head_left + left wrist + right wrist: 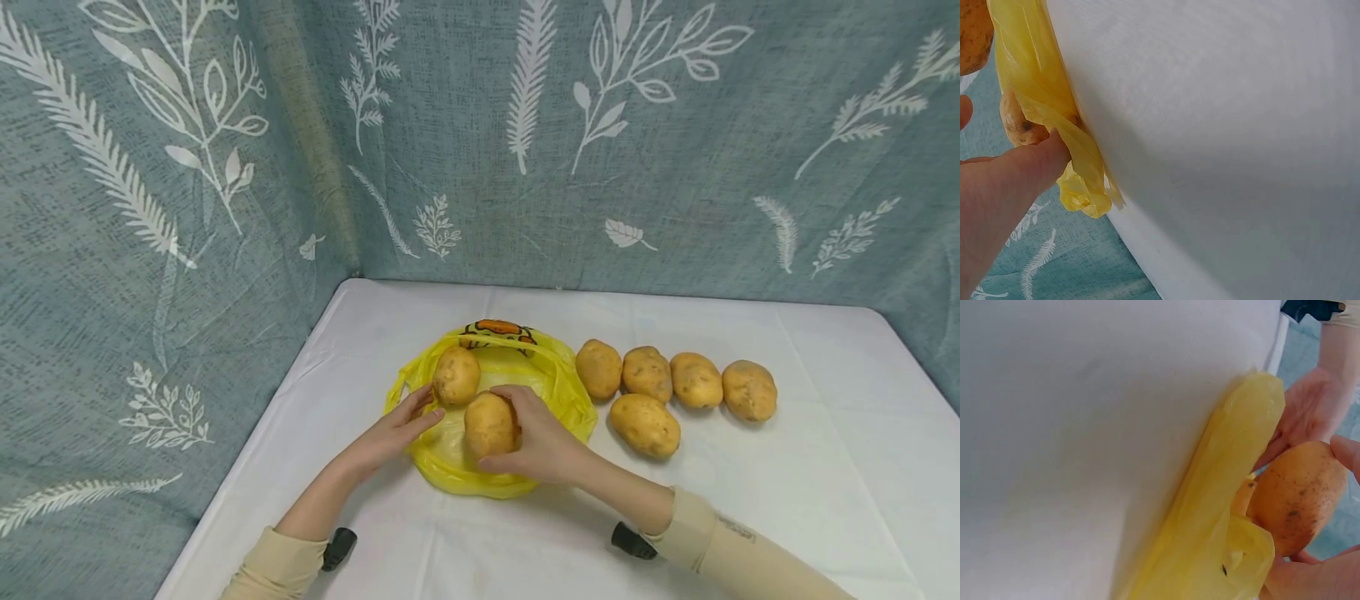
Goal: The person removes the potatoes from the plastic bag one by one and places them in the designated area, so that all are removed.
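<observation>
A yellow plastic bag (480, 482) lies spread on the table with its mouth facing up. My right hand (546, 440) grips a potato (489, 423) over the bag's opening, thumb on the near side and fingers behind. That potato (1300, 497) appears speckled with dark spots in the right wrist view. Another potato (456, 377) sits inside the bag at its left rim. My left hand (386, 437) is at that rim, fingers extended toward the potato inside. In the left wrist view, a finger (1044, 159) touches the bag's edge beside this potato (1019, 125).
Right of the bag, several potatoes (696, 381) stand in a row, with one more potato (645, 426) in front of them. A white cloth covers the table (810, 500). Blue-green curtains (450, 167) with white leaf prints hang behind and at the left.
</observation>
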Available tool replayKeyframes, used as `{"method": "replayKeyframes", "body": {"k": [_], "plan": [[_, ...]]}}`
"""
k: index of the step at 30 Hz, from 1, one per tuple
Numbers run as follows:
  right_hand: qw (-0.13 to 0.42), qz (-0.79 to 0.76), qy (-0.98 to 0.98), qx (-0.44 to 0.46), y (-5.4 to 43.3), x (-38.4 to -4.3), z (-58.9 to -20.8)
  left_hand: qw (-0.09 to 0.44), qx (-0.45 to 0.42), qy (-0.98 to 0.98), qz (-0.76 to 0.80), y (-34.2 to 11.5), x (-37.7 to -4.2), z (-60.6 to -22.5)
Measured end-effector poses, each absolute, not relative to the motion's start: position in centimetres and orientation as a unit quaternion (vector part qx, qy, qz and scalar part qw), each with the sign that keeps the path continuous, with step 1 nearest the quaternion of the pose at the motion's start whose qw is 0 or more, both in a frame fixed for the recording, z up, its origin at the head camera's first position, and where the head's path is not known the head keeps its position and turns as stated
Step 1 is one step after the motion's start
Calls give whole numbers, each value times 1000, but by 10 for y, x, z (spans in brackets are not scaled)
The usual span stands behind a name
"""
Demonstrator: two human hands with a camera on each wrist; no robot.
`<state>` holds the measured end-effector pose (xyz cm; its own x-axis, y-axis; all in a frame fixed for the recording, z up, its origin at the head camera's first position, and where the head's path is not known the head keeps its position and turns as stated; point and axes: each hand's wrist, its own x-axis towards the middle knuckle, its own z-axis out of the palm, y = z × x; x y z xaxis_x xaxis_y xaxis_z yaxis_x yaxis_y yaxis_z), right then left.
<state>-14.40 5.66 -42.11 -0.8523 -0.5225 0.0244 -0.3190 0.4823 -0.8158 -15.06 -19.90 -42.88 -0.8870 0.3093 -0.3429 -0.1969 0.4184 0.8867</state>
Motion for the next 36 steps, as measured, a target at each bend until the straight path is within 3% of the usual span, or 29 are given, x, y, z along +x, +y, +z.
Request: {"method": "replayKeyframes", "body": {"k": [22,36], "plan": [[92,-438,870,-204,92,-140,-417,232,36,811,536,-198,-150,-430],[107,-489,845,-188,127,-134,-410,227,36,814,534,-198,-151,-430]]}}
